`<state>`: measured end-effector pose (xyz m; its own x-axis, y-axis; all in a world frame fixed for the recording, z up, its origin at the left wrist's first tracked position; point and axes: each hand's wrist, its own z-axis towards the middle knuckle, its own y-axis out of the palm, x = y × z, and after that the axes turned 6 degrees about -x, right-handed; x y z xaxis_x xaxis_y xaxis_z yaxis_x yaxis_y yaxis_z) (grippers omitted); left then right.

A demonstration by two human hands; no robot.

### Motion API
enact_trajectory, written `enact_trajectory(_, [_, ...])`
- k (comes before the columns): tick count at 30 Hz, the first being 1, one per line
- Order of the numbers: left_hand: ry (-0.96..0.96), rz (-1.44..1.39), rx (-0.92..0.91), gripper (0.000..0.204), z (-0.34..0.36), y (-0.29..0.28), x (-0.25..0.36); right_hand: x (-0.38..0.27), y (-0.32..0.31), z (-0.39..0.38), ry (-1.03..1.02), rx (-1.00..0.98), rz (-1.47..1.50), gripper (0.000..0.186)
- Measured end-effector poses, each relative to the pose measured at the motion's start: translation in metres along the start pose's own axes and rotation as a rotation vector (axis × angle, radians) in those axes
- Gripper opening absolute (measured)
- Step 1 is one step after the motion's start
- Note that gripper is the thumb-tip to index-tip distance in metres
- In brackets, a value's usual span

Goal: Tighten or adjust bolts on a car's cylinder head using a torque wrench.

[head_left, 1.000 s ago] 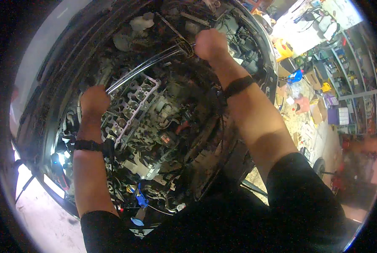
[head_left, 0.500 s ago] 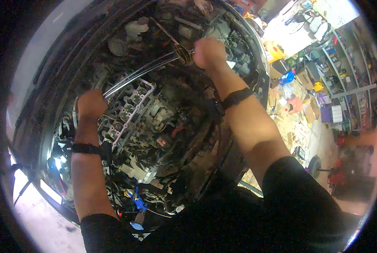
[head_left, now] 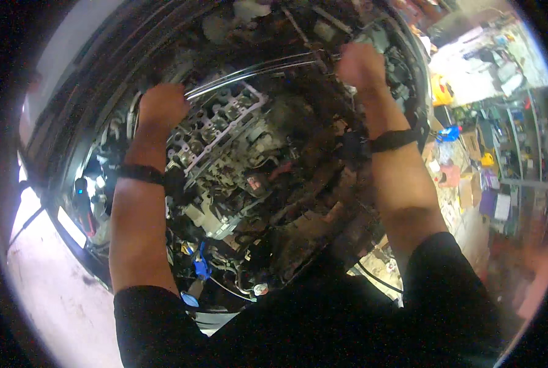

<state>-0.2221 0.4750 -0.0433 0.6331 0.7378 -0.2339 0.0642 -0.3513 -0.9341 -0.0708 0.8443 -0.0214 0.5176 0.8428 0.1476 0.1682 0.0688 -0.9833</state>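
Note:
Both my hands grip a long, thin, shiny metal bar [head_left: 252, 75] that spans the open engine bay. Motion smears it into streaks, so I cannot tell its exact kind. My left hand [head_left: 163, 107] is closed in a fist on its left end, beside the uncovered top of the engine [head_left: 216, 129]. Around the right end, farther off, my right hand [head_left: 361, 64] is closed too, near the bay's far right side. The bar slants upward to the right, above the far edge of the engine top. My fingers hide both ends.
Hoses and a blue clamp-like part [head_left: 201, 267] lie at the near side of the bay. A lit work lamp [head_left: 84, 196] stands at the left. Beyond the right fender are a cluttered floor, a yellow container [head_left: 441, 91], boxes and loaded shelves [head_left: 519, 141].
The view has shifted, so the engine sits farther right and higher. My left hand has moved away from me along the engine top. Both hands keep hold of the bar.

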Motion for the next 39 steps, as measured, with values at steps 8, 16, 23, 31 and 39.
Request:
enact_trajectory(8, [-0.031,-0.110,-0.007,0.025,0.000,-0.003,0.005,0.000,0.007,0.007,-0.028,0.018,-0.036,0.032])
enact_trajectory(16, [0.039,-0.077,0.019,0.025,-0.009,-0.005,0.003,-0.002,-0.003,-0.024,0.018,0.023,-0.033,0.033])
enact_trajectory(23, [0.024,-0.071,0.018,0.027,-0.002,0.006,-0.005,-0.008,-0.010,-0.024,-0.008,-0.031,-0.054,0.032])
enact_trajectory(31, [-0.002,-0.193,0.028,0.029,0.003,0.005,-0.005,-0.002,0.011,0.031,-0.052,-0.003,-0.098,0.035])
enact_trajectory(39, [-0.213,-1.034,0.429,0.053,-0.039,0.100,-0.045,-0.016,0.027,0.082,-0.235,0.012,-0.164,0.038])
